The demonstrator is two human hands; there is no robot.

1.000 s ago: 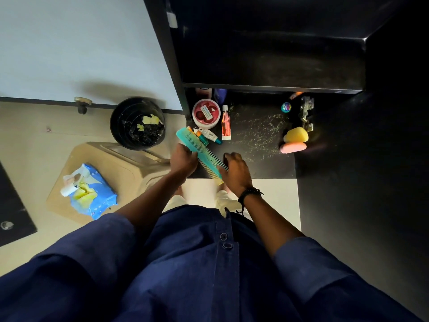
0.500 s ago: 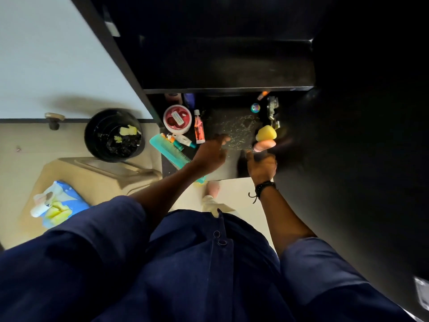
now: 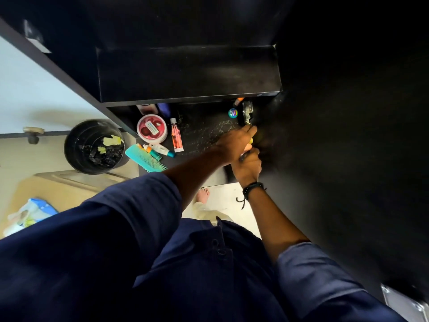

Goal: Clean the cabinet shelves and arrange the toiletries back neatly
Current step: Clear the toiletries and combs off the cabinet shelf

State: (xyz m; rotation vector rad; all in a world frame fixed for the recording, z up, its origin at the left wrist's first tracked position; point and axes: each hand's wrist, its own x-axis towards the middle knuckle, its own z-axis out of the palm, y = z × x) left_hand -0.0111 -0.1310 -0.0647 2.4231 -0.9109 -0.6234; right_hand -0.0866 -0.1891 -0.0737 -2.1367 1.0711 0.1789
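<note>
Reaching by the hinge [image 3: 247, 111], left hand [image 3: 234, 144] overlaps right hand [image 3: 248, 168], each grip unreadable; comb [image 3: 145, 158] lies apart.

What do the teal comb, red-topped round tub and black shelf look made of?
Comb: moulded plastic, teal, matte; uniform colour, thin even teeth. Tub: probably plastic, glossy white wall with printed red lid label. Shelf: likely laminated board, black, semi-matte; flat sheen, pale speckles of dust or residue.

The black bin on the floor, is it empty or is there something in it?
Not empty: yellow scraps and dark crumpled bits lie at the bottom of the black bin.
</note>
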